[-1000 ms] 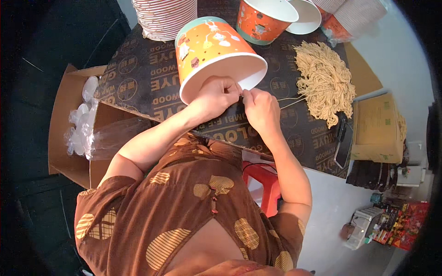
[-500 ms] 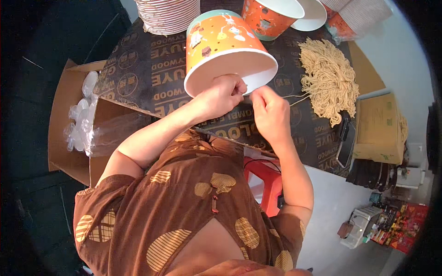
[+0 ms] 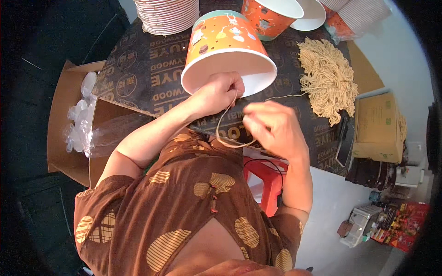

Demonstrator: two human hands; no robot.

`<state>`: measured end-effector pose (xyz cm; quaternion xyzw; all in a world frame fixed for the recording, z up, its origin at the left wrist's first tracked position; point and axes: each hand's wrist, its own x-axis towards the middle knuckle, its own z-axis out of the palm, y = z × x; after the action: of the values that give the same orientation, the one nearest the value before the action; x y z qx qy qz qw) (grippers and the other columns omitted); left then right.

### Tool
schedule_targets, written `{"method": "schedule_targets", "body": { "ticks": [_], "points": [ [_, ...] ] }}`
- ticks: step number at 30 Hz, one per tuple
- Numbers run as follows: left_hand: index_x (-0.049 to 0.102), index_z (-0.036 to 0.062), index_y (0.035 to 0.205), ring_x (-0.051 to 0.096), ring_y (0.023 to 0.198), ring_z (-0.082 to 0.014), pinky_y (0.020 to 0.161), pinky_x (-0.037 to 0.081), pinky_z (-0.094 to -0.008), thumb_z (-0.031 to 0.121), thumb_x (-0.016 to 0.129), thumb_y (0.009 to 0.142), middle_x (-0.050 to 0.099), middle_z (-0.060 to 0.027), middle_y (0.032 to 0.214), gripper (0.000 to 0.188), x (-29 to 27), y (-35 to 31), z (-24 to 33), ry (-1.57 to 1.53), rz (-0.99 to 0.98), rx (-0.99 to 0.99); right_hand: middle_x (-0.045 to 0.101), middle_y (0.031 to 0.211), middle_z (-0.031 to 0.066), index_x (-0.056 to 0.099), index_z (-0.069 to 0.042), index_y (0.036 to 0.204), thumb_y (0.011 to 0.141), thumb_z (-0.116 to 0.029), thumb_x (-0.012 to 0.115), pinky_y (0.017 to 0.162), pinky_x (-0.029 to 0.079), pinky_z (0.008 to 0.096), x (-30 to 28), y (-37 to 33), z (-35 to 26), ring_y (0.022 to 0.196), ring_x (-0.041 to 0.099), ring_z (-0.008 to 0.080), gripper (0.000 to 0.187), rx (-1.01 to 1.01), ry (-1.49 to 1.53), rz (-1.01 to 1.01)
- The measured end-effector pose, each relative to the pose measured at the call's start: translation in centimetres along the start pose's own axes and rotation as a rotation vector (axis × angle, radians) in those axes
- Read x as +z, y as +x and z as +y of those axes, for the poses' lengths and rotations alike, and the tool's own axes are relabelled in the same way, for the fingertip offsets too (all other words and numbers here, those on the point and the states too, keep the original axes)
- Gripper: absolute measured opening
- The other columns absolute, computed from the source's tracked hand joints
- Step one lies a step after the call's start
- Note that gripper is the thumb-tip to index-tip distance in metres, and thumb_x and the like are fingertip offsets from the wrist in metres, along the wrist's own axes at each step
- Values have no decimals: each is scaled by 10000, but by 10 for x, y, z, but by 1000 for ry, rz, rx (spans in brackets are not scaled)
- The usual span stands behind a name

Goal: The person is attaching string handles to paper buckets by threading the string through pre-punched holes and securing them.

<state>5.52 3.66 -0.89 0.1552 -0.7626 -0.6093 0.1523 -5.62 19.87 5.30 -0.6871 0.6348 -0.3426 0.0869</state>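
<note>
**Bucket and cord at the near edge**

Left hand [image 3: 220, 94] closed on the rim of the orange paper bucket [image 3: 226, 50], tilted near the surface [image 3: 138, 78] front edge. Right hand [image 3: 271, 129] pinches a tan cord [image 3: 225, 133] looping between both hands. Cord bundle [image 3: 328, 78] lies toward the right edge.

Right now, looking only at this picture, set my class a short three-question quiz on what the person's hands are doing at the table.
1. True or false: the left hand grips the rim of the large orange paper bucket.
2. What runs between the left hand and the right hand? A) red wire B) thin tan string C) clear bag
3. Fill in: the loose pile of tan string lies on the person's ____ side of the bucket.

Key: 1 true; 2 B; 3 right.
</note>
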Motion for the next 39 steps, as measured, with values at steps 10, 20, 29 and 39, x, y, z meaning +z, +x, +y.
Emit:
{"method": "schedule_targets", "body": {
  "ticks": [10,20,29,39],
  "points": [
    [579,-1,748,580,583,-133,520,463,-291,-42,547,805,586,-53,677,77,-2,1,-3,-22,-23,36,621,694,245,610,-69,1067,876,-103,572,625,493,511,42,15,24,704,639,424,198,410,-38,161],
    [583,0,747,577,586,-127,512,454,-277,-32,559,804,586,-48,664,69,-3,1,-8,-32,3,83,616,691,245,606,-58,940,860,-114,592,601,482,518,51,20,35,692,625,437,98,438,-17,144],
    [562,-7,767,533,526,-110,469,429,-266,-31,548,806,569,-54,636,48,-4,1,4,-101,35,-56,616,658,205,589,-42,846,806,-58,626,565,484,482,54,13,32,658,639,398,57,350,-4,294],
    [564,-6,784,532,566,-103,485,437,-239,-25,565,802,560,-42,680,26,-5,3,2,-126,42,-109,622,737,145,547,-41,839,803,-55,641,547,487,441,60,5,32,647,630,359,101,100,-167,275]
  ]
}}
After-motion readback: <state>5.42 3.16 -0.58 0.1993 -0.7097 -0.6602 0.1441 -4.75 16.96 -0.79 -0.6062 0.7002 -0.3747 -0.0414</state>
